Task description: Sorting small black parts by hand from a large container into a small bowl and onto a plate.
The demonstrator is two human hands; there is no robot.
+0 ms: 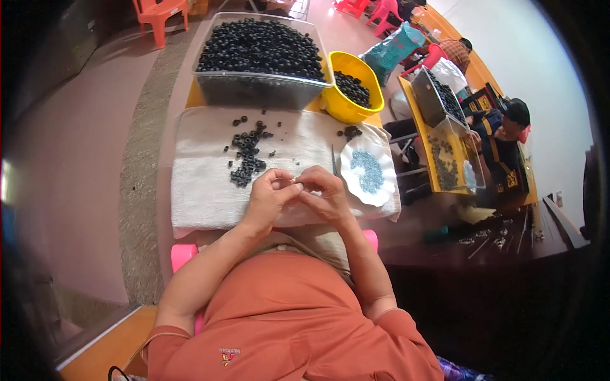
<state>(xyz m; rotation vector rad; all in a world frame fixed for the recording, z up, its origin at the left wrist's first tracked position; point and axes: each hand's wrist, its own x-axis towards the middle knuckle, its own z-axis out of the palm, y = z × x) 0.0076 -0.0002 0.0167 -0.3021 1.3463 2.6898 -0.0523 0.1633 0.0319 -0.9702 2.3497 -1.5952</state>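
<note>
My left hand (270,198) and my right hand (325,195) meet over the near part of a white cloth (203,200). Thumbs and fingertips are pinched together on both; whatever they hold is too small or hidden to make out. Just beyond my left hand lies a loose pile of small black ring-like parts (248,159). Beside my right hand sits a white scalloped plate (388,173) holding many tiny pale-blue pieces (367,173). A thin dark tool (335,159) lies along the plate's left side. A few more black parts (349,132) rest above the plate.
At the cloth's far edge stands a big clear tub (260,92) full of black parts. A yellow basin (346,113) with more of them is to its right. Further right, another person (505,136) works at a table with bins (435,105). An orange stool (160,16) stands far left.
</note>
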